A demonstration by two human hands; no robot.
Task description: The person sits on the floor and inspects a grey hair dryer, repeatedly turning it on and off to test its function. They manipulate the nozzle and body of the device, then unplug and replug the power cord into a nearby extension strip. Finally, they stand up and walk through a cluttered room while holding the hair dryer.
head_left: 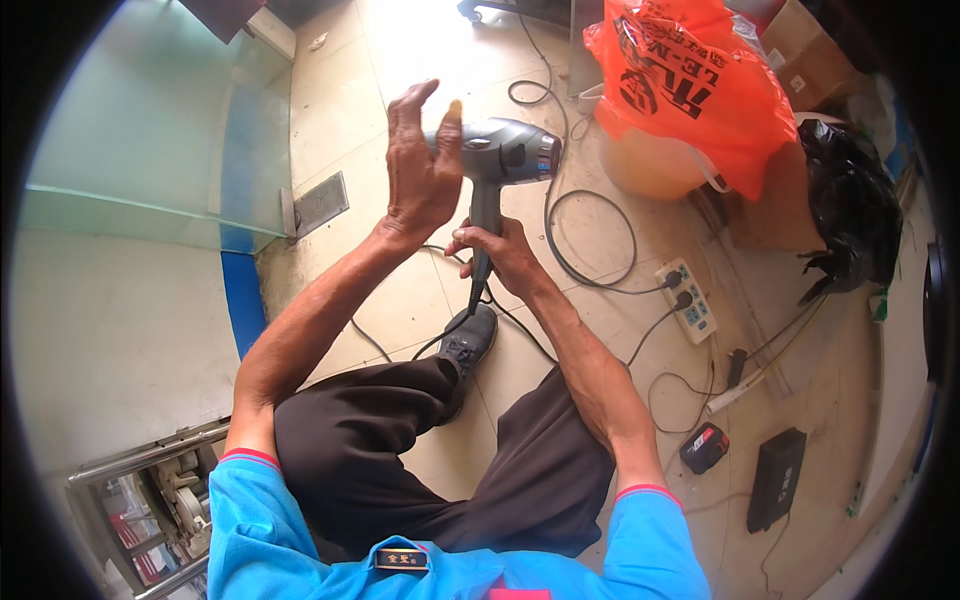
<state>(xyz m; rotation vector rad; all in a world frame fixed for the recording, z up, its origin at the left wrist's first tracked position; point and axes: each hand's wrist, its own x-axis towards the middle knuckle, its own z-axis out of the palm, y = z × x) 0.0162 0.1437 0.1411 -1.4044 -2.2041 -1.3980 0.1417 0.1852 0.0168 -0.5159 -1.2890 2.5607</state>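
Note:
A grey hair dryer (500,150) is held upright over the floor in front of me, its barrel lying crosswise. My right hand (508,255) is closed around the lower handle, and the cord runs down from the handle's end. At the left end of the barrel my left hand (420,170) is raised, with its fingers stretched up and thumb apart. It holds nothing; the left end of the barrel is partly hidden behind it, and I cannot tell whether they touch. Beneath the dryer is my dark shoe (470,338).
A power strip (686,300) with two black plugs lies at right, amid looped cords (632,240). Farther off are an orange plastic bag (700,90), a black bag (850,200) and a cardboard box (805,50). A battery pack (704,447) and black box (776,480) lie nearer. A glass counter (150,140) borders the left.

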